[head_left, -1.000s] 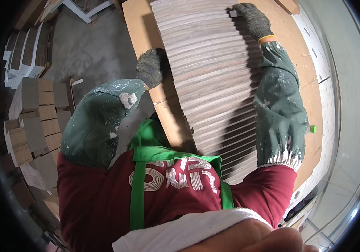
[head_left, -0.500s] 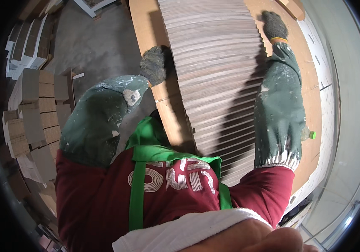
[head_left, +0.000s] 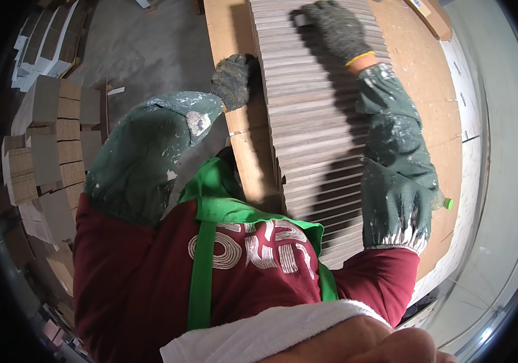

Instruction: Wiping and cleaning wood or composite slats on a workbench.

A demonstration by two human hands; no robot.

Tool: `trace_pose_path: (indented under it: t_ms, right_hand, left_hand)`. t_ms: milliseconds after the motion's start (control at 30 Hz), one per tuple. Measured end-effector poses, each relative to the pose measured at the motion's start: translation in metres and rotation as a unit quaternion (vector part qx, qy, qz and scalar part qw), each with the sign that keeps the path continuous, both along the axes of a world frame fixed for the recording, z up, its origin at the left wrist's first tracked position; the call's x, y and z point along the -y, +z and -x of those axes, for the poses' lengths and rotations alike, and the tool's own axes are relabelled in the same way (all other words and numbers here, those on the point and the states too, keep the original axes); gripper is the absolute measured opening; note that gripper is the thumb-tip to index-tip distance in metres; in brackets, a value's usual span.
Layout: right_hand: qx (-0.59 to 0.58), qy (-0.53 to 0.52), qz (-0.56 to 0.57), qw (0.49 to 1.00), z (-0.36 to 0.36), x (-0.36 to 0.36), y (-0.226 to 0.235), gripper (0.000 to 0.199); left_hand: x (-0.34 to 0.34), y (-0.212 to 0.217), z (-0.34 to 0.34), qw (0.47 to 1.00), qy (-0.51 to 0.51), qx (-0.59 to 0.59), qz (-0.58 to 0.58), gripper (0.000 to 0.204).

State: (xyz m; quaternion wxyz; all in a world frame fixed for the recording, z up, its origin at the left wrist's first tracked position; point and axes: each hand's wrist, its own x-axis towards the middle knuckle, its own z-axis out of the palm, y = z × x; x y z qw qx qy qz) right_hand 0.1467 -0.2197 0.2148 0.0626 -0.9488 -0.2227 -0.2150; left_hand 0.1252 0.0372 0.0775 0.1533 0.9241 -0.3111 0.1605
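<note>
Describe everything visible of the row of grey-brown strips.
The strips lie side by side in a long, tightly packed row on the brown board, each running roughly crosswise. They look narrow, with streaky, wood-like grey-brown surfaces; their exact material is unclear. The row's side edges are slightly jagged. Its far end leaves the picture; the green apron hides part near the bottom. The right hand is over the far part, contact unclear, and shadow darkens the right side.

Strips (head_left: 313, 118) grey-brown, streaked; gloves (head_left: 338, 31) mottled dark grey; sleeves (head_left: 395, 118) dark green, white-spattered; apron (head_left: 253, 212) bright green
</note>
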Motion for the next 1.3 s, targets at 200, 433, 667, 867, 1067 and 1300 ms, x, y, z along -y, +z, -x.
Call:
trace_pose_path:
  t_ms: [200, 433, 667, 867, 1067, 1300]
  right_hand:
    - [0.024, 0.096, 0.038, 0.994, 0.002, -0.073, -0.010, 0.023]
    - [0.001, 0.011, 0.007, 1.000, 0.032, -0.017, 0.000, 0.020]
    - [-0.098, -0.368, 0.094, 0.920, 0.068, 0.165, -0.009, 0.036]
    - [-0.129, -0.153, 0.019, 0.980, 0.158, 0.054, 0.006, 0.046]
    - [-0.194, -0.448, 0.068, 0.870, 0.197, 0.138, -0.007, 0.040]
    - [-0.112, -0.343, -0.045, 0.932, 0.233, 0.090, 0.003, 0.048]
  left_hand:
    - [0.002, 0.006, -0.009, 0.997, -0.056, -0.023, -0.048, 0.038]
    - [0.005, 0.013, -0.002, 0.994, 0.020, -0.107, -0.034, 0.044]
    - [-0.004, -0.014, -0.010, 1.000, 0.009, 0.016, -0.005, 0.051]
    - [-0.006, -0.023, -0.017, 0.999, 0.002, 0.032, -0.028, 0.048]
    - [-0.007, -0.034, -0.035, 0.998, -0.029, 0.000, -0.055, 0.039]
    - [-0.004, -0.031, -0.033, 0.997, -0.002, -0.021, -0.079, 0.057]
